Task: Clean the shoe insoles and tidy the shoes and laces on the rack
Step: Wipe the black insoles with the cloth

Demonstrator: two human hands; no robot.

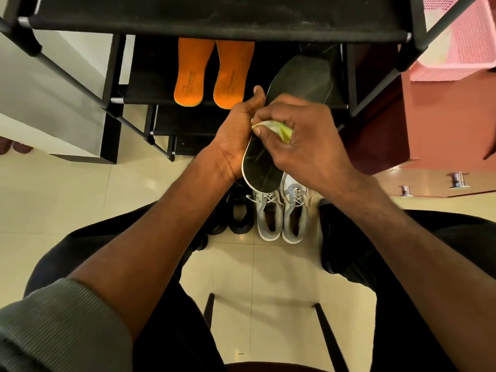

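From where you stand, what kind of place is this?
Probably a home entryway or room corner: a black shoe rack holding orange insoles, grey sneakers on a tiled floor, and a pink plastic basket beside it.

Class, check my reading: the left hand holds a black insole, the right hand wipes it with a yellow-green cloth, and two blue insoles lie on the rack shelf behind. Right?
Not quite. The head view shows the two insoles on the rack shelf are orange, not blue. The rest stands.

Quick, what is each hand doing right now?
Left hand: grips the black insole by its edge.
Right hand: fingers curled round a yellow-green cloth, pressing it on the insole.
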